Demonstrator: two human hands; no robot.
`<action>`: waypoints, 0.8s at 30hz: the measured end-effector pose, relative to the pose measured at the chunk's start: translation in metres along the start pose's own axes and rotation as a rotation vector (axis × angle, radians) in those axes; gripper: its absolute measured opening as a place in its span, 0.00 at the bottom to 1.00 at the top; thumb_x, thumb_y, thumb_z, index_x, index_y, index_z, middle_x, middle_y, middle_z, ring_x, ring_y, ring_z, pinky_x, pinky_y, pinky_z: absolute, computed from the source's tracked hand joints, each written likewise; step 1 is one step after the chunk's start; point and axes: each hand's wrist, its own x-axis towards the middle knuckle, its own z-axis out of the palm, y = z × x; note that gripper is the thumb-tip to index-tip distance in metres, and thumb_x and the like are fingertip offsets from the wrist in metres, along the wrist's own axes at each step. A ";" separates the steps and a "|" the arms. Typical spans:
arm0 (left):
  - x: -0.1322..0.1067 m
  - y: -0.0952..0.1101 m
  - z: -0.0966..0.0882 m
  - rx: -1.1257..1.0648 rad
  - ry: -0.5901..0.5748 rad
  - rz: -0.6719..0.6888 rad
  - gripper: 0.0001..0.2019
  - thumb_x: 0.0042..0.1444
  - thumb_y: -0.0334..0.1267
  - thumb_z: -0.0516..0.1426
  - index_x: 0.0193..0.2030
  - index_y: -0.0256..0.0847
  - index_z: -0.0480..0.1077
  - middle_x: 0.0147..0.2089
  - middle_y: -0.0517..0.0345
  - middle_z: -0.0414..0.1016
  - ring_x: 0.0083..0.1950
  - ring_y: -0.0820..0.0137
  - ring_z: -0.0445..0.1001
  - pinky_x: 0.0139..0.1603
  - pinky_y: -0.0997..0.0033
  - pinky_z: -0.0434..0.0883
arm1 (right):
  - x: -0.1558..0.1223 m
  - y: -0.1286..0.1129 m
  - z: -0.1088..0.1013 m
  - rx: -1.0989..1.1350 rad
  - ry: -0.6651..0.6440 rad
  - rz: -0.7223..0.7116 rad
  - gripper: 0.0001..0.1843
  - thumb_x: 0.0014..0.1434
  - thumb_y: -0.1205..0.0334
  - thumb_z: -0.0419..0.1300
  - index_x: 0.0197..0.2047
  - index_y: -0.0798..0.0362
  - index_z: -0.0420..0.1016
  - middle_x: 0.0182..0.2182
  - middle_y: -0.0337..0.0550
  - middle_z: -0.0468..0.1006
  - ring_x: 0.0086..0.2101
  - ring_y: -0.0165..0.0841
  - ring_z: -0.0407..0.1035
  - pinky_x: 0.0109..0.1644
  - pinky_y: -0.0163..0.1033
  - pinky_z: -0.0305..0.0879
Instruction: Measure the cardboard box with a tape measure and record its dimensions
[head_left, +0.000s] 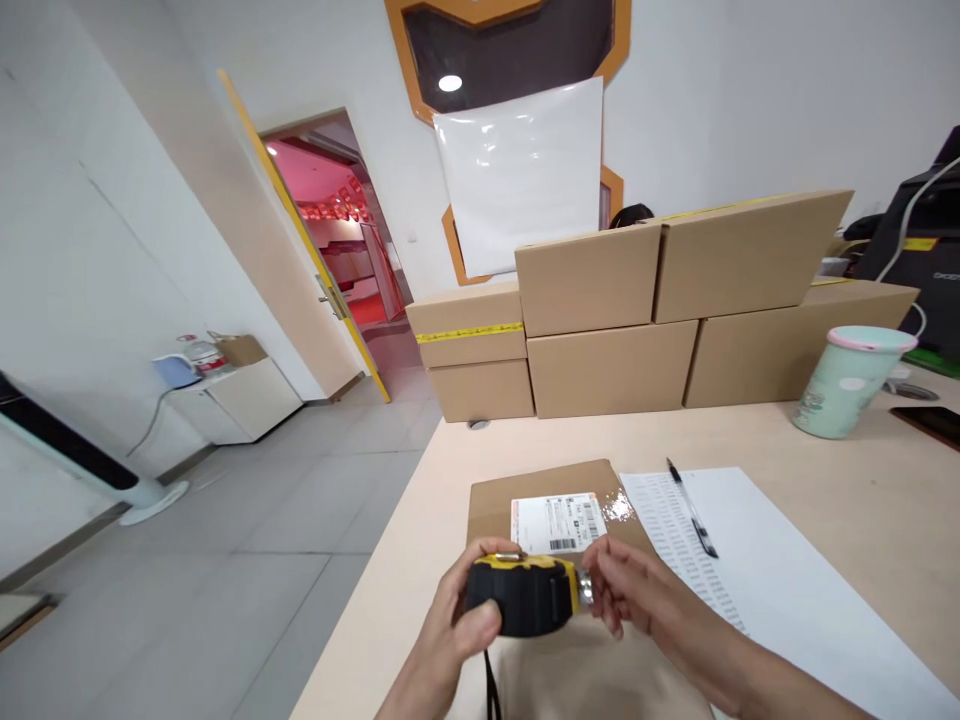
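A black and yellow tape measure point(525, 598) is gripped in my left hand point(454, 615), thumb across its near side and fingers behind it. My right hand point(622, 585) is curled at the other end, its fingertips pinching the metal tip point(585, 587) of the tape. A dark wrist strap point(491, 685) hangs from the tool. Beneath both hands lies a cardboard box point(495, 505) with a white shipping label point(559, 522) and shiny clear tape on its top. My hands and the tool cover part of the box.
Printed sheets point(795, 560) with a black pen point(694, 510) lie right of the box. Stacked cartons point(611, 370) line the table's back. A mint cup point(851, 385) and a phone point(930, 425) are at right, near a black machine point(919, 250). A head shows partly behind the cartons.
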 end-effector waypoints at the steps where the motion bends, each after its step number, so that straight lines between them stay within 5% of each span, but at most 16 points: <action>1: 0.002 0.000 -0.002 0.001 0.021 0.012 0.31 0.44 0.60 0.59 0.51 0.42 0.66 0.47 0.49 0.73 0.47 0.56 0.70 0.47 0.64 0.66 | 0.003 -0.005 -0.004 0.077 0.028 0.022 0.19 0.60 0.43 0.55 0.36 0.52 0.71 0.27 0.37 0.69 0.27 0.27 0.62 0.34 0.34 0.60; 7: 0.017 0.007 -0.039 -0.105 0.274 0.045 0.27 0.44 0.56 0.62 0.46 0.39 0.72 0.44 0.48 0.76 0.44 0.54 0.74 0.40 0.59 0.74 | 0.026 -0.037 -0.072 0.298 0.340 -0.183 0.16 0.47 0.53 0.70 0.25 0.53 0.70 0.24 0.33 0.64 0.24 0.23 0.56 0.27 0.28 0.57; 12: 0.028 -0.002 -0.086 -0.199 0.566 -0.046 0.23 0.40 0.54 0.64 0.38 0.37 0.75 0.34 0.52 0.79 0.36 0.57 0.76 0.30 0.59 0.78 | 0.047 -0.016 -0.124 0.236 0.452 -0.192 0.19 0.42 0.53 0.73 0.24 0.53 0.68 0.20 0.31 0.62 0.20 0.22 0.52 0.23 0.30 0.54; 17: 0.036 -0.025 -0.111 -0.219 0.729 -0.018 0.23 0.38 0.52 0.65 0.37 0.38 0.72 0.27 0.57 0.77 0.24 0.66 0.73 0.19 0.66 0.75 | 0.060 0.014 -0.118 0.066 0.418 -0.139 0.21 0.46 0.47 0.69 0.26 0.53 0.67 0.18 0.31 0.64 0.19 0.23 0.54 0.23 0.31 0.51; 24: 0.043 -0.041 -0.121 -0.249 0.796 0.016 0.26 0.36 0.58 0.64 0.35 0.37 0.70 0.24 0.59 0.74 0.21 0.71 0.70 0.15 0.75 0.70 | 0.058 0.013 -0.104 -0.113 0.409 -0.164 0.20 0.49 0.45 0.66 0.26 0.53 0.67 0.18 0.32 0.67 0.21 0.24 0.57 0.26 0.31 0.53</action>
